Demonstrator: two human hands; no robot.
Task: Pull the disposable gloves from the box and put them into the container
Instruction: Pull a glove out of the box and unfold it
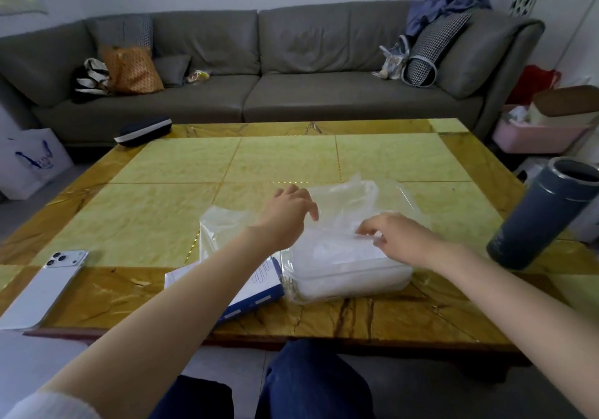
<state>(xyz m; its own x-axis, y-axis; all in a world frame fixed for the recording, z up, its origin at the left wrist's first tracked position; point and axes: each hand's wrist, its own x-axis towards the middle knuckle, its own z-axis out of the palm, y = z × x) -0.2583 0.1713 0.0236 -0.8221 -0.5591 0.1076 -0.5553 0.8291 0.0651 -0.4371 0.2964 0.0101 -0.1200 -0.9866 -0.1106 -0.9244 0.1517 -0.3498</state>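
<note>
Disposable gloves (343,198), thin and clear, billow in a crumpled heap over the clear container (350,284), which sits on the table (291,159) toward five o'clock of its middle. A white layer fills the container's lower part, so a fair share looks to be transferred. The blue-and-white box (256,289) lies flat at nine o'clock of the container, partly under the left forearm, with loose clear film (220,230) at its eleven o'clock. How many gloves remain inside I cannot tell. The right hand (402,238) pinches an edge of the gloves between thumb and fingertips above the container. The left hand (287,212) hovers at the heap's ten o'clock side with drooping fingers, and whether they grasp anything is unclear. Likely left to do: tucking this heap down, then further pulls.
</note>
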